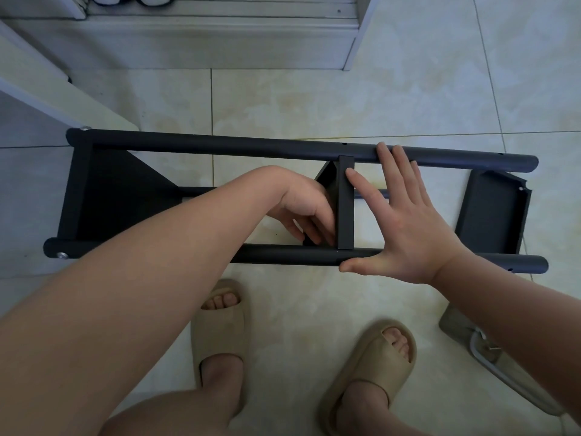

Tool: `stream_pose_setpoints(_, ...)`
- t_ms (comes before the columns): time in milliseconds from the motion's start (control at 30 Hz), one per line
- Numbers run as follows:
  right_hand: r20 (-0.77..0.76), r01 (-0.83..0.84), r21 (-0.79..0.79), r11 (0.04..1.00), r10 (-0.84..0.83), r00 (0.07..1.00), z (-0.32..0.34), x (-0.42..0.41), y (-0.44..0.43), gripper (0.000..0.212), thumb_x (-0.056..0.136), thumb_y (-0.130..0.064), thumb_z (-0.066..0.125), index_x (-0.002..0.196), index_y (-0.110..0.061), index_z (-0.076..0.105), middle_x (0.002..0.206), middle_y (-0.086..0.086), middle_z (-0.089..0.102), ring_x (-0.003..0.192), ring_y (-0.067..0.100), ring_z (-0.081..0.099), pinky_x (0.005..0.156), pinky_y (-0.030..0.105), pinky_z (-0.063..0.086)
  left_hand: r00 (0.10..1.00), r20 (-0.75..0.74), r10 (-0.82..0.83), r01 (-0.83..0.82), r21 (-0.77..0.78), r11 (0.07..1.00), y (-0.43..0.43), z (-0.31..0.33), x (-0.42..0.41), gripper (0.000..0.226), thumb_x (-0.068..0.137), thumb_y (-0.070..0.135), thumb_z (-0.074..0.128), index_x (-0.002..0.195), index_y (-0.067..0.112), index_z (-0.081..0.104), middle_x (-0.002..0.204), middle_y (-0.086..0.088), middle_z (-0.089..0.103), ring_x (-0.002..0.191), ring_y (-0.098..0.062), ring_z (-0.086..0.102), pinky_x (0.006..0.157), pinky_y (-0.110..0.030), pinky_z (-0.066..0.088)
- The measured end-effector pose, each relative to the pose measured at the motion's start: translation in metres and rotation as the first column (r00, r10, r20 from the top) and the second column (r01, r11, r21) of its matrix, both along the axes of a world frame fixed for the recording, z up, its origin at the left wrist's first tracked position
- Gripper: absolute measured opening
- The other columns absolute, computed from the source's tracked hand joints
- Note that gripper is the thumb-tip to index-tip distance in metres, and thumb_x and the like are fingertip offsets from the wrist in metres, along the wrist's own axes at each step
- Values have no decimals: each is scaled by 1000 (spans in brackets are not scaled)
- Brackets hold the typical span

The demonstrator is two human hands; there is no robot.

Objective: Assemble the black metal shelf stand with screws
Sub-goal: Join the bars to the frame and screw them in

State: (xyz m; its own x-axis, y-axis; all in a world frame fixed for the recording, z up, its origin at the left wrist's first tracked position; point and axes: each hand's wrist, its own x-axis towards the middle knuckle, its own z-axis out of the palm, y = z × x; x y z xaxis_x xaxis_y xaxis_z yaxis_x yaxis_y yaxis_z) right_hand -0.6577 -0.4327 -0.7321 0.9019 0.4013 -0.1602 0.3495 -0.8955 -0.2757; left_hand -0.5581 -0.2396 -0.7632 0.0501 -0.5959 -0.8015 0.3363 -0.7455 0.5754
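Note:
The black metal shelf stand [201,146] lies on its side on the tiled floor, two long tubes running left to right. A shelf panel [103,190] is fixed at its left end with silver screws [61,255]. A middle shelf panel [345,212] stands between the tubes. A third panel [490,212] sits loose and tilted at the right end. My left hand [305,212] reaches between the tubes, its fingers curled against the left side of the middle panel. My right hand [402,221] lies flat with spread fingers over both tubes, its index finger touching the middle panel's top.
My feet in tan slides [220,335] stand just in front of the near tube. A grey pouch with a metal tool [481,350] lies on the floor at the right. A white cabinet [195,42] and a white board [37,89] stand behind the stand.

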Motion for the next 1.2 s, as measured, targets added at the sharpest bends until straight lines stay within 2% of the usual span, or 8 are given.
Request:
stream_pose_setpoints(100,6,-2,3,1000,2,1000,-1,0,-1,124,67,-98,44,163,-24,14,168,19,-9,155,39,-13,125,59,1,1000,-23,-7,7,-4,1000,-2,-3,-4,24,89,15,69,113,14,73,109,-4,76,95,-15,72,100,-36,52)
stream_pose_setpoints(233,9,-3,7,1000,3,1000,-1,0,-1,124,67,-98,44,163,-26,13,169,19,-9,155,39,-14,125,58,0,999,-16,30,-30,-19,999,-2,-5,-4,24,89,10,70,113,11,72,102,-5,74,83,-12,70,89,-29,54)
stream_pose_setpoints(467,13,0,10,1000,-1,1000,-2,0,-1,124,67,-96,46,163,-24,15,168,19,-8,155,39,-13,125,58,1,1000,-11,7,-8,-28,1000,1,0,2,18,89,10,69,103,19,73,102,3,77,94,-11,72,85,-29,53)
stream_pose_setpoints(667,10,-2,3,1000,2,1000,-1,0,0,124,67,-96,47,163,-24,15,168,19,-9,155,39,-13,125,59,1,1000,-30,4,-4,-24,1000,-2,-4,-5,22,90,12,68,111,12,73,106,-5,76,91,-15,73,97,-35,53)
stream_pose_setpoints(800,8,-1,4,1000,1,1000,0,0,0,124,67,-96,46,163,-23,15,168,20,-8,155,39,-13,125,59,2,1000,-6,25,-25,-21,999,-2,-4,-1,18,90,8,69,106,14,73,98,-1,75,85,-12,71,85,-28,54)
stream_pose_setpoints(900,5,1,3,1000,-1,1000,1,0,0,124,67,-96,46,163,-23,16,168,20,-8,155,40,-13,125,59,1,1000,-19,17,-18,-31,999,0,-2,1,17,90,7,68,102,19,73,99,2,77,89,-10,72,81,-27,53)
stream_pose_setpoints(1100,1,2,4,1000,-2,1000,1,0,0,124,67,-95,48,163,-23,16,168,21,-8,155,39,-13,125,59,1,1000,-24,3,-4,-25,1000,0,-2,-2,15,90,15,67,103,19,74,104,0,77,92,-13,74,93,-34,53)
stream_pose_setpoints(1200,1,2,1,1000,-2,1000,1,0,0,125,67,-96,48,163,-22,16,168,21,-8,155,40,-13,125,59,1,1000,-17,-2,2,-24,1000,-1,-4,-4,14,91,13,68,103,16,74,98,-1,77,85,-12,73,92,-32,53)
